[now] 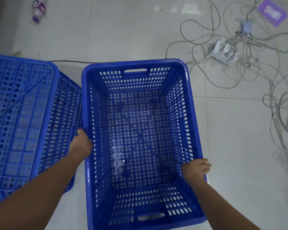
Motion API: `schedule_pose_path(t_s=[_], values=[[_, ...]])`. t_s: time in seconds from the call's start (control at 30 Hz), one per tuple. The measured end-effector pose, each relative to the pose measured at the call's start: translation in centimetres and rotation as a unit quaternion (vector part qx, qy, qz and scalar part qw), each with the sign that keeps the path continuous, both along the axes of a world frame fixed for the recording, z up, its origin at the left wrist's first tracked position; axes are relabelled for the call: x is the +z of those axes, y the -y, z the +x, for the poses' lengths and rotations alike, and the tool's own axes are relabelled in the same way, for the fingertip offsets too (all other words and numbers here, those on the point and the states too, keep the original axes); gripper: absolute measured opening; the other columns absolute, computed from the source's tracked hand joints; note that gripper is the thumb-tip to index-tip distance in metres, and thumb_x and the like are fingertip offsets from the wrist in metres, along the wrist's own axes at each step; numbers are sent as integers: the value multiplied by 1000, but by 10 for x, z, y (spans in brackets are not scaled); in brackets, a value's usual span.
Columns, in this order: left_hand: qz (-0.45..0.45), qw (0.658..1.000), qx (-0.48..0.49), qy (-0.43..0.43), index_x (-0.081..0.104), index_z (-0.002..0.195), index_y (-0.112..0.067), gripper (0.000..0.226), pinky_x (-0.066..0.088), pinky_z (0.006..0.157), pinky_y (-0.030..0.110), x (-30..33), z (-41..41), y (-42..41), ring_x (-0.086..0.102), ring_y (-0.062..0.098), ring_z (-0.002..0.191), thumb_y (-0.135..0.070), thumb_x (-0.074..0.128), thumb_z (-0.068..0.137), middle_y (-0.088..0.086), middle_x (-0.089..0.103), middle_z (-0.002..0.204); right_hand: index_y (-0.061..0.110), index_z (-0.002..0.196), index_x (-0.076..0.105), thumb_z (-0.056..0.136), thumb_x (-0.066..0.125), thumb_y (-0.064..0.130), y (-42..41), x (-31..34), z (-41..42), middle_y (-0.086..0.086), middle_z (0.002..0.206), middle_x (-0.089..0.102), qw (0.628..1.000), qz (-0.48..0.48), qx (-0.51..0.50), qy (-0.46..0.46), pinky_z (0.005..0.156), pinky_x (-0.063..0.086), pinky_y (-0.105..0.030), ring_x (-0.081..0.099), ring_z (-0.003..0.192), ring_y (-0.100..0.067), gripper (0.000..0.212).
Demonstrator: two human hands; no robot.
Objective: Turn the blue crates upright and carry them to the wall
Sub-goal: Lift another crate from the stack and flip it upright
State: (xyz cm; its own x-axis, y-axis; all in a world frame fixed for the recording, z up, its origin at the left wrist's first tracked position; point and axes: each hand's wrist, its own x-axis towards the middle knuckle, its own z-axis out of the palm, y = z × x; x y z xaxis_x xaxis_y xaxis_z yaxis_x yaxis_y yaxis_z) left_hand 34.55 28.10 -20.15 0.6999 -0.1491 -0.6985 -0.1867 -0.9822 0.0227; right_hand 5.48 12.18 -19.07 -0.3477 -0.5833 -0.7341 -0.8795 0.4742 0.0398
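Observation:
An upright blue crate (pixel 188 103) with perforated walls and floor fills the middle of the view, its open top facing me. My left hand (pixel 81 143) grips its left long rim about midway along. My right hand (pixel 196 168) grips the right long rim nearer to me, fingers curled over the outside. A second blue crate (pixel 22 117) lies upside down on the left, its ribbed bottom facing up, close beside the upright one. I cannot tell whether the upright crate rests on the floor or is lifted off it.
White floor tiles (pixel 123 34) stretch ahead. A tangle of grey cables (pixel 249 52) with a white power strip (pixel 224 52) lies at the right. A plastic bottle (pixel 38 10) lies at the far left, a purple packet (pixel 272 12) at the far right.

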Motion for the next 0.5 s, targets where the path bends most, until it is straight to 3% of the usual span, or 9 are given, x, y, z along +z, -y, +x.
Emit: schedule_pose_path(t_s=[0.13,0.3,0.4,0.5], values=[[-12,999,17,-25,27,136,2,46,50,64,45,0,-6,-3,55,36,74,-13,47,97,22,54,91,-1,148,-13,93,54,14,8,-6,-7,-18,159,-13,999,-29,-23,8,116,10,-55,-8,148,-29,88],[-45,996,58,-53,33,128,5,37,48,74,46,8,-30,-4,58,43,97,-9,47,97,30,55,118,-1,148,-14,94,52,17,30,2,-18,-17,159,-14,999,-8,30,20,116,10,-55,-10,148,-28,87],[-42,992,101,-62,36,124,7,34,40,71,40,14,-49,-8,56,43,98,-5,48,96,31,53,123,-1,148,-15,95,52,19,46,4,-21,-17,159,-16,997,6,79,27,115,10,-57,-11,148,-28,88],[-48,985,150,-65,37,126,9,37,42,80,46,16,-67,-15,54,45,110,-3,50,94,31,52,127,-2,147,-16,94,55,21,61,5,-20,-18,158,-17,991,16,130,25,115,9,-58,-12,148,-30,92]])
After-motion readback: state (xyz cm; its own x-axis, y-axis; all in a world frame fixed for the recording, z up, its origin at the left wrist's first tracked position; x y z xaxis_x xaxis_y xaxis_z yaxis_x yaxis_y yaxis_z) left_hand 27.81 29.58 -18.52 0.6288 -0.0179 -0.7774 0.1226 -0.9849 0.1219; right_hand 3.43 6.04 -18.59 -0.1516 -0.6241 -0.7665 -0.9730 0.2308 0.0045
